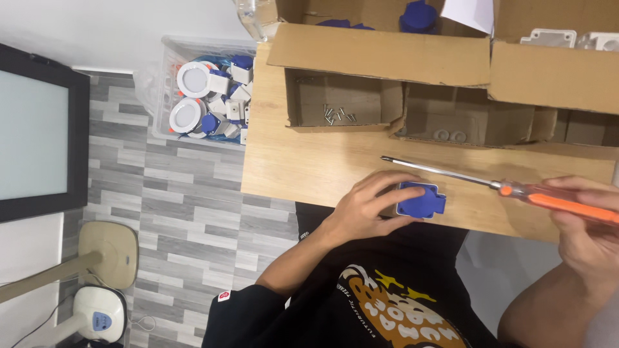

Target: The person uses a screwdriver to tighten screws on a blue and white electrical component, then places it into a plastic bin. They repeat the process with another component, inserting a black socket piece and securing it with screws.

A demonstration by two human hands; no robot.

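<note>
Landmark: blue socket cover, a squarish blue plastic part lying flat on the wooden desk near its front edge. Left hand rests on the cover's left side, fingers curled round its edge and top, holding it down. Right hand, to the right of the cover, is closed around the orange handle of a screwdriver; the metal shaft runs up and left, its tip above the cover and clear of it. Behind the cover stand open cardboard boxes. The small box directly behind and slightly left holds a loose cluster of silver screws on its floor. The next compartment, behind and right, holds two small grey round parts, kind unclear. Farther back, a larger box shows blue parts at its top edge; far right, another box holds white plastic housings. Left of the desk, on the floor, a clear plastic bin holds white round fittings mixed with blue and white parts.
</note>
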